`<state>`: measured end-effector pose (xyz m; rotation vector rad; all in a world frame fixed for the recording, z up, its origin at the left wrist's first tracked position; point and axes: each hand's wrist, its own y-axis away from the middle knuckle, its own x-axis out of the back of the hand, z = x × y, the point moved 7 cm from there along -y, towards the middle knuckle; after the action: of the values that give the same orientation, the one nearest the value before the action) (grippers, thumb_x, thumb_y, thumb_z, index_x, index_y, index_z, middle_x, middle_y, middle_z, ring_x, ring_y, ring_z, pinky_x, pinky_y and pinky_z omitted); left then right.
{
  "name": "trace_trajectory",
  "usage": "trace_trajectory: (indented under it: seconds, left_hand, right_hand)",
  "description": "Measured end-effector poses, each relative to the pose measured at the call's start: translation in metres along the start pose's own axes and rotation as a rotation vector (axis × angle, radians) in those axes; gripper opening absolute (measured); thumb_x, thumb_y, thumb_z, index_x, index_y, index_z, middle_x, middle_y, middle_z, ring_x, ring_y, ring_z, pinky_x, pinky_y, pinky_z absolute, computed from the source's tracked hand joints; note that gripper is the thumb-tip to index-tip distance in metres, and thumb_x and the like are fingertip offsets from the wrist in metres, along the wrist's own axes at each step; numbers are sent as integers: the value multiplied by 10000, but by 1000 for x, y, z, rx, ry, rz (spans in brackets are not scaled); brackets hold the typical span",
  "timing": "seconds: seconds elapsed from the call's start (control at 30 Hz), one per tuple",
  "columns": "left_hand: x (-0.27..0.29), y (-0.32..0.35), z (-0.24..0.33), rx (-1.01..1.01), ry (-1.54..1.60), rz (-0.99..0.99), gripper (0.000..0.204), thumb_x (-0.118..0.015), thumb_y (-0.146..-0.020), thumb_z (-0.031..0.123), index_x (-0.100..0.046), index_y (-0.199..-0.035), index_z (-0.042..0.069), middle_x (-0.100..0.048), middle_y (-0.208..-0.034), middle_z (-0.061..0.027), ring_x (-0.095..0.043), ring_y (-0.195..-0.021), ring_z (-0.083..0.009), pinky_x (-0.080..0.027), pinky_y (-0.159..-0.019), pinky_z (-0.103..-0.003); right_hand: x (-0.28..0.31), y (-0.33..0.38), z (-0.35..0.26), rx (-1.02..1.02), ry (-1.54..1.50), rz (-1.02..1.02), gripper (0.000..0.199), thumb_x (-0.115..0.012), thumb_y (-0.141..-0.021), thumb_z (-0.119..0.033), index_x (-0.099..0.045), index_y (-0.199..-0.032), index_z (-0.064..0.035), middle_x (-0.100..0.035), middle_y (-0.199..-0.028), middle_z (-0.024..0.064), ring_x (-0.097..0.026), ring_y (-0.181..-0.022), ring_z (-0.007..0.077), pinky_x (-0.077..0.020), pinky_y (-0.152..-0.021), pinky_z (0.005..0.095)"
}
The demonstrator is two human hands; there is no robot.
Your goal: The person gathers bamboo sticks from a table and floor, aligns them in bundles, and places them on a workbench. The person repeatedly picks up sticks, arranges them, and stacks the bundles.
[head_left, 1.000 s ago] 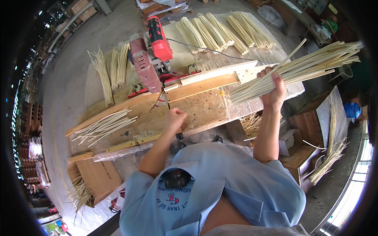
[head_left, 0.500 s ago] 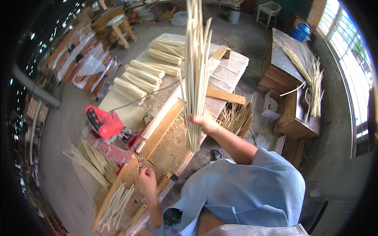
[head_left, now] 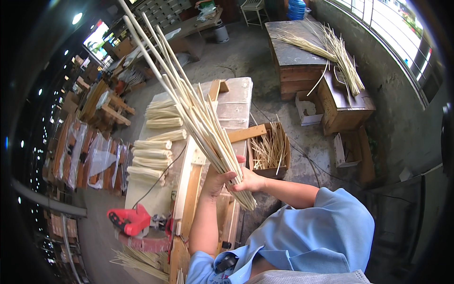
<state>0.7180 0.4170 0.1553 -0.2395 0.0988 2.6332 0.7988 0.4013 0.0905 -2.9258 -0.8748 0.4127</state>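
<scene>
A long bundle of pale cane sticks point(head_left: 201, 120) slants up and left in front of me, its lower ends fanned close to my body. Near that lower end, my right hand point(head_left: 248, 180) is wrapped round the bundle from the right. My left hand point(head_left: 216, 182) closes on it from the left, right beside the other hand. Some of its fingers are hidden behind the sticks. Below and to the left, a red power saw point(head_left: 130, 221) stands at the workbench point(head_left: 235, 111), by a wooden fence board point(head_left: 189, 194).
Several cut stick bundles point(head_left: 151, 154) lie on the bench's left side. A box of offcuts point(head_left: 269, 149) stands to the right. Further right, more long canes point(head_left: 344, 61) rest on a cabinet point(head_left: 293, 54). A black cord point(head_left: 170, 165) crosses the bench near the saw.
My left hand has come up from the bench beside the saw to grip the bundle. The bundle has tipped from upright to leaning left, and my view has turned rightward.
</scene>
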Motion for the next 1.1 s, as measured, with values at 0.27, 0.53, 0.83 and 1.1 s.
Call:
trace_trajectory:
  seconds: [0.27,0.53,0.83,1.1]
  left_hand:
    - [-30,-159,-66,79,21,62,260,-765,-794,107,-648,-1003,7,-688,-908,-100,-690,-873,-226,-551,-916,-425]
    - [-67,-254,-122,162,-103,126,227,-749,-774,40,-650,-978,24,-681,-858,-39,-661,-798,-144,-543,-735,-301]
    - [-82,-288,-191,121,-593,216,351,-768,-747,145,-641,-1047,16,-727,-884,-155,-719,-840,-272,-547,-770,-376]
    - [-63,-302,-281,163,-690,313,240,-705,-798,211,-624,-982,81,-699,-824,-201,-686,-813,-412,-548,-712,-478]
  right_hand:
    - [160,-26,18,-86,-17,-41,682,-852,-739,-244,-533,-1297,-17,-640,-1132,80,-562,-1122,160,-475,-976,342]
    - [308,-23,26,-230,-184,-345,1309,-832,-658,-651,-154,-1570,-3,-287,-1599,175,-270,-1473,272,-211,-1223,457]
    - [419,-39,-40,97,-412,535,1024,-920,-673,-250,-312,-1460,-4,-614,-1205,134,-592,-1203,306,-474,-1035,464]
    - [449,-24,29,-14,-292,835,321,-736,-827,-65,-609,-1113,8,-640,-896,74,-689,-899,247,-547,-849,388]
